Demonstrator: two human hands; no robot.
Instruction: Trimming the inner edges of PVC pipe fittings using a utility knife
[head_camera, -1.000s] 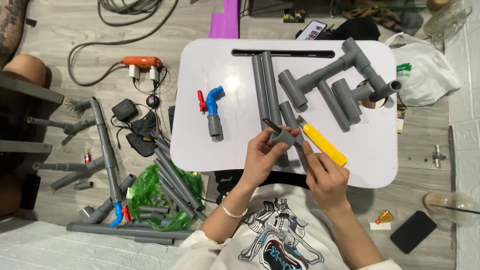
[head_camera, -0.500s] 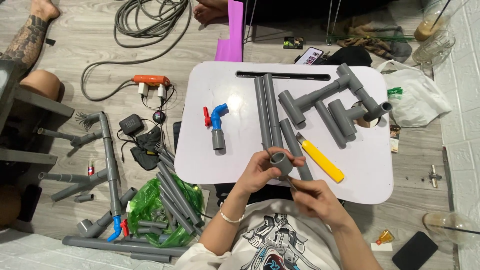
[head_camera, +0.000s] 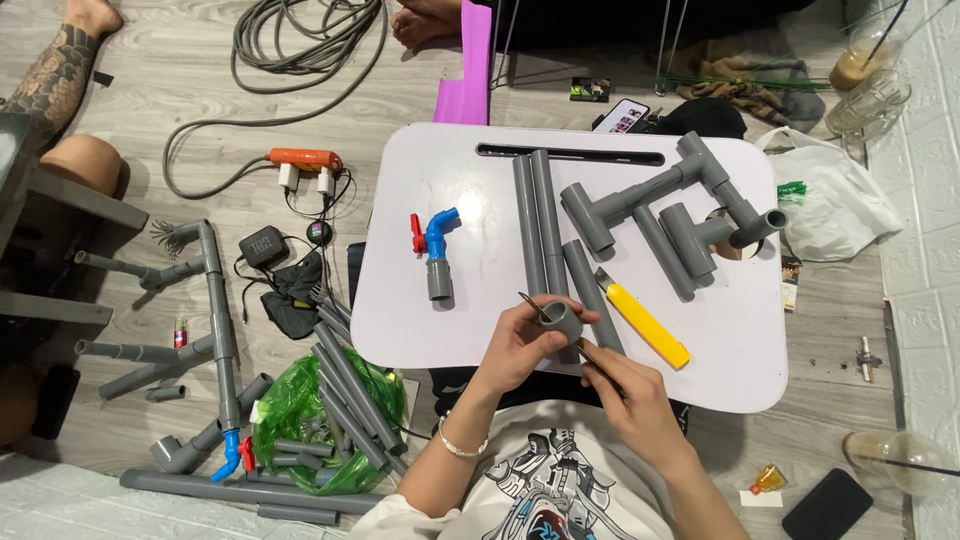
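Left hand (head_camera: 520, 345) closed round a short grey pipe fitting (head_camera: 562, 320) at the white bench (head_camera: 480, 320) 6 o'clock edge. Right hand (head_camera: 625, 385) at 5 o'clock pinches a thin tool (head_camera: 590, 352), yellow knife (head_camera: 645, 325) just beside.

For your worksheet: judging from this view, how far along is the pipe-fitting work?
Done: a branched grey pipe assembly lies joined on the white table. In hand: the left hand holds a short grey coupling; the right hand works a thin tool at it. Left: loose straight pipes and the blue valve piece.
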